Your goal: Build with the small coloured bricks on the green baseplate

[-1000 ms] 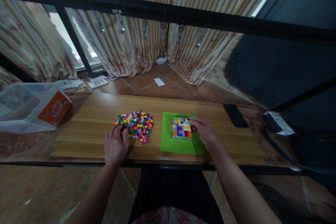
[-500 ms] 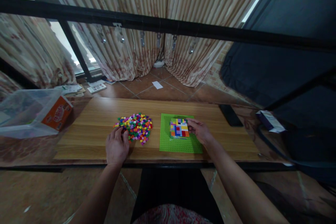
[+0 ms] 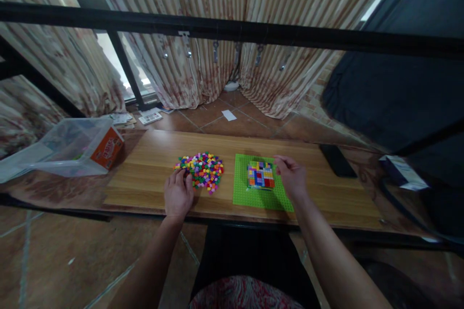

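My left hand [image 3: 178, 195] rests at the near left edge of a pile of small toy bricks in many colours [image 3: 208, 172]. Its fingers reach onto the bricks, thumb apart from the forefinger; nothing shows held. On a green studded baseplate [image 3: 241, 195] stands a roughly square block of multicoloured bricks [image 3: 260, 175]. Just right of that block, over the plate's right edge, hovers my right hand [image 3: 293, 177]. Its thumb and fingers are drawn together toward the block without touching it; anything between the fingertips is too small to make out.
The wooden board [image 3: 145, 164] carries the bricks and the plate. A black phone [image 3: 338, 160] lies at its right end. To the left is a clear plastic box [image 3: 72, 147] with an orange label. A dark metal bar [image 3: 217, 30] crosses above the far side.
My right hand has moved back to the right, off the brick block. My left hand stays at the pile. The whole view has shifted, so everything on the board appears further right.
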The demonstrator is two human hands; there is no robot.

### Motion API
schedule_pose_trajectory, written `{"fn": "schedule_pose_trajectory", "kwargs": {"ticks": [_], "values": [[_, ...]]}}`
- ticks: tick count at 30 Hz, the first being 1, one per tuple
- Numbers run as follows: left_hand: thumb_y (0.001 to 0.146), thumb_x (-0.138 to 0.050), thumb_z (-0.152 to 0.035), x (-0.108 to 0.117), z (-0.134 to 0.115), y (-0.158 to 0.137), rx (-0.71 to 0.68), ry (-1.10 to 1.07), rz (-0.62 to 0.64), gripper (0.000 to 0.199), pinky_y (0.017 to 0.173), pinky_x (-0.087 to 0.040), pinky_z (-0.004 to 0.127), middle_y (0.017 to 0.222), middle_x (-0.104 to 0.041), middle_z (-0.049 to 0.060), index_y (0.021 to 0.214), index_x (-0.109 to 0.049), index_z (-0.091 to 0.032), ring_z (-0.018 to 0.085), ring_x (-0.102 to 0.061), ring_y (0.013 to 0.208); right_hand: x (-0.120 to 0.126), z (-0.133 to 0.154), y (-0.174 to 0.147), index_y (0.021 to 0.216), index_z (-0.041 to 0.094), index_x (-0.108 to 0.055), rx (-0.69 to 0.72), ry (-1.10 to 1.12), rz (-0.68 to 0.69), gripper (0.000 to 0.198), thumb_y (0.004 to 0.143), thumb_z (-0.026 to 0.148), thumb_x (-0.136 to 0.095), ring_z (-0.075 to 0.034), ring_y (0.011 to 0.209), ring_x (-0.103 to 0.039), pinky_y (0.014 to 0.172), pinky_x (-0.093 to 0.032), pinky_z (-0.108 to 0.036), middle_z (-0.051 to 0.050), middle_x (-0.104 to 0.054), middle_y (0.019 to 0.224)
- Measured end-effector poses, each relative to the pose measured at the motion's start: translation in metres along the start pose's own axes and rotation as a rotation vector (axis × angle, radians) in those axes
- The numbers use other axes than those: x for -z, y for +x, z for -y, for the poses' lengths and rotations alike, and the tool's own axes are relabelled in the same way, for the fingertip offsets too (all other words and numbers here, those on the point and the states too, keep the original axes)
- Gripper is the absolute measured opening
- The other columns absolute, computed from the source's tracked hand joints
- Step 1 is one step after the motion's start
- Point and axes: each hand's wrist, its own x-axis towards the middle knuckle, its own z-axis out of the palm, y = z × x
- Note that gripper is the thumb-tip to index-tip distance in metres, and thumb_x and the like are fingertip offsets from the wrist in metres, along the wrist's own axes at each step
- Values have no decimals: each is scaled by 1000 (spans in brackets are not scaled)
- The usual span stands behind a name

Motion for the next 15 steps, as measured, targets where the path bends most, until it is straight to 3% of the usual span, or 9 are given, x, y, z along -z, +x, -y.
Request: {"fn": "schedule_pose_trajectory", "kwargs": {"ticks": [3,7,15], "values": [[93,-37,-37,1,-1,0,5,-2,2,39,96,-43,44,114,-62,18,110,-60,-11,28,-55,110,-1,-8,13,73,16,-69,-83,-72,-44,27,66,42,-64,-11,51,-48,50,-36,-24,1,-60,58],[93,-38,-38,0,-1,0,11,5,0,39,96,-43,45,116,-62,18,111,-60,-11,29,-55,111,1,-24,21,65,15,-68,-180,-161,61,31,63,46,-67,-13,49,-50,49,-36,-26,1,-57,50],[93,-40,-38,-3,3,-1,-19,8,-18,39,98,-43,44,116,-62,18,110,-60,-10,29,-56,111,0,-38,19,65,15,-69,-143,-195,123,39,64,53,-66,-13,48,-51,49,-39,-26,0,-59,50]]}}
